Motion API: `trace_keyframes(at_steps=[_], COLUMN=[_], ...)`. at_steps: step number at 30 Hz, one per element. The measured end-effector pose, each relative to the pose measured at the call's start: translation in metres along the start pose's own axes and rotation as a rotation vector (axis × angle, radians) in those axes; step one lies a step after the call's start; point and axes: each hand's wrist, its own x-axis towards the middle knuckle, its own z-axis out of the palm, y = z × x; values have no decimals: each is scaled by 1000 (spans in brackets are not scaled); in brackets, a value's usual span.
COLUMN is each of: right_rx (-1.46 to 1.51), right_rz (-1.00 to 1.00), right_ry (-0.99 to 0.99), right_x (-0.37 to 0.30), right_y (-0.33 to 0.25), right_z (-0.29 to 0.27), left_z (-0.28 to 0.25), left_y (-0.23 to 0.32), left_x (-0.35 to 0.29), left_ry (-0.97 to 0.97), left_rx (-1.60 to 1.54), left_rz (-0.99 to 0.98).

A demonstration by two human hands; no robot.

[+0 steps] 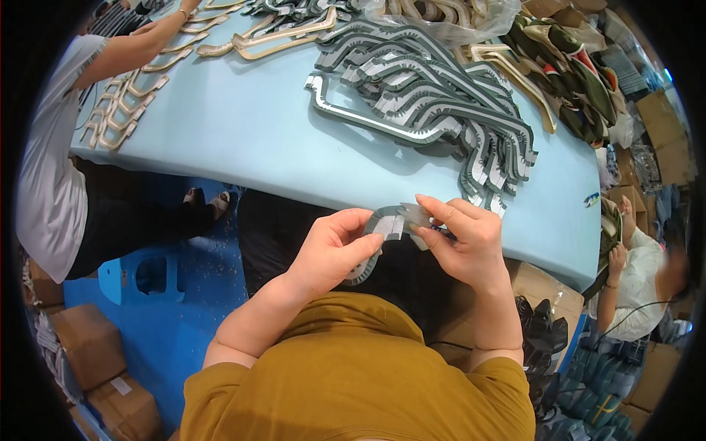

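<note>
My left hand is closed on the end of a curved grey fabric-edged trim piece, pinching it between thumb and fingers. White backing shows on its face and small slits run along the edge. Part of the curve hangs below my fingers. At the piece's right end, my right hand pinches a small pale, pointed flat thing; its kind is not clear. A dark blue bit shows between those fingers. Both hands are in front of the table's near edge.
Similar grey-and-white trim pieces lie heaped on the light blue table. Bare beige frames lie at the left. A person stands at left near a blue stool; another person is at right. Cardboard boxes stand lower left.
</note>
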Motion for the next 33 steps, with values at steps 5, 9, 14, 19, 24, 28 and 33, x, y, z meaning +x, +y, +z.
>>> trace_keyframes(at_steps=[5,9,14,19,24,28,33], right_rx=[29,46,135,82,180,567,535], right_rz=[-21,-7,38,-1,45,252,264], right_ry=[16,-12,-34,-43,-20,125,-183], right_x=[0,0,0,0,-3,-11,-21], right_y=[-3,-4,-7,-6,-2,-2,-36], right_z=[-1,-4,-7,-7,-7,5,40], left_z=[0,-1,-1,0,0,1,-1], left_y=[-1,-1,-1,-1,2,8,9], left_x=[-1,-2,-3,-4,-4,2,16], left_ry=[-15,-33,-56,-60,-35,119,237], left_rx=[22,68,90,79,13,-244,-613], left_rz=[27,52,64,83,37,61,321])
